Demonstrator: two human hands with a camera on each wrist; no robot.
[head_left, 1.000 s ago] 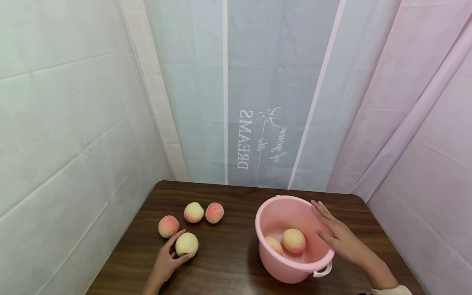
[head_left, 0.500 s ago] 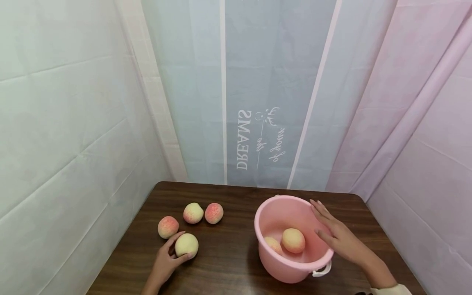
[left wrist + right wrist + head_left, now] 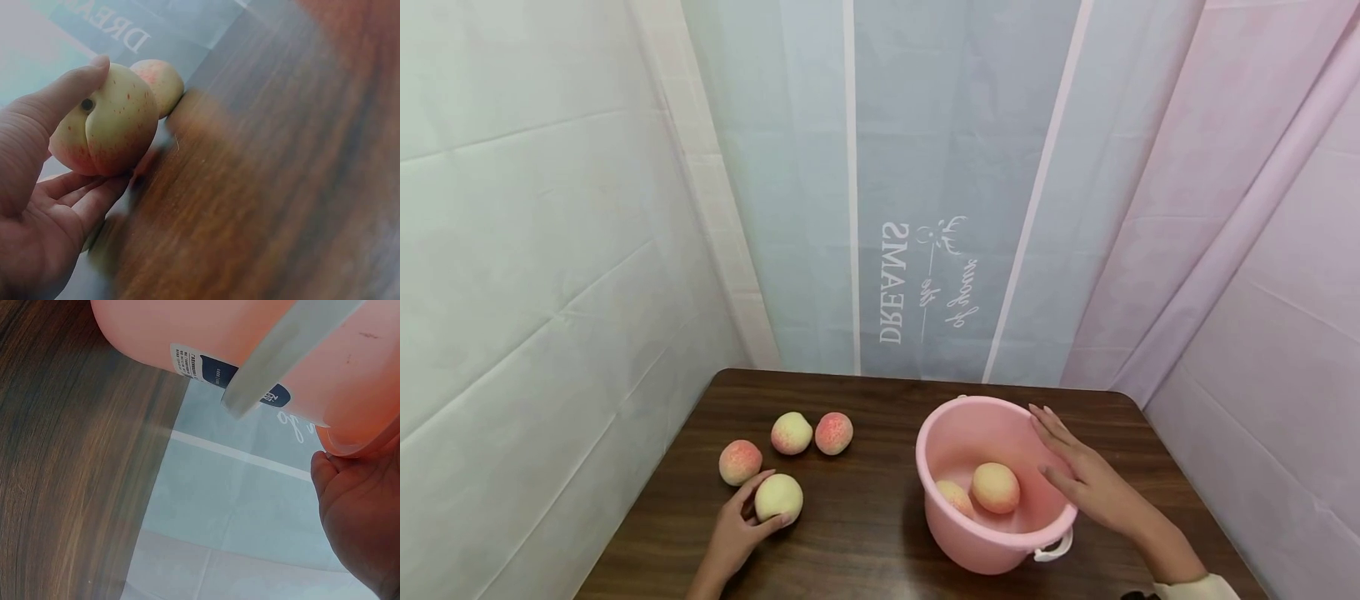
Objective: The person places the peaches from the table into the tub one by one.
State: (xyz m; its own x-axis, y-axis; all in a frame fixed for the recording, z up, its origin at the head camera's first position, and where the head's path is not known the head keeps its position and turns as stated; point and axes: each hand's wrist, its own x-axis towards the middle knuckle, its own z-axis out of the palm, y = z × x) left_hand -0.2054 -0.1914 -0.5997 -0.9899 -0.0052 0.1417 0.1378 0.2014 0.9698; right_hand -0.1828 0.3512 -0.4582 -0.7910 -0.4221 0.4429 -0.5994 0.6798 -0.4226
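Observation:
My left hand (image 3: 733, 529) holds a pale yellow peach (image 3: 779, 500) between thumb and fingers, low over the table's left part. The left wrist view shows the thumb across the top of this peach (image 3: 122, 119), beside its dark stem pit, with the fingers underneath. On the right stands a pink bucket (image 3: 977, 546), upright, with two peaches inside, one of them a yellow-orange peach (image 3: 996, 488). My right hand (image 3: 1093, 483) rests at the bucket's right rim with its fingers stretched out. In the right wrist view, this hand (image 3: 362, 506) meets the rim from outside.
Behind the left hand lie a reddish peach (image 3: 741, 462), a yellow-and-pink peach (image 3: 792, 433) and a red peach (image 3: 834, 433). A white handle (image 3: 1054, 547) hangs at the bucket's front right. Curtains (image 3: 947, 167) surround the dark wooden table (image 3: 865, 533).

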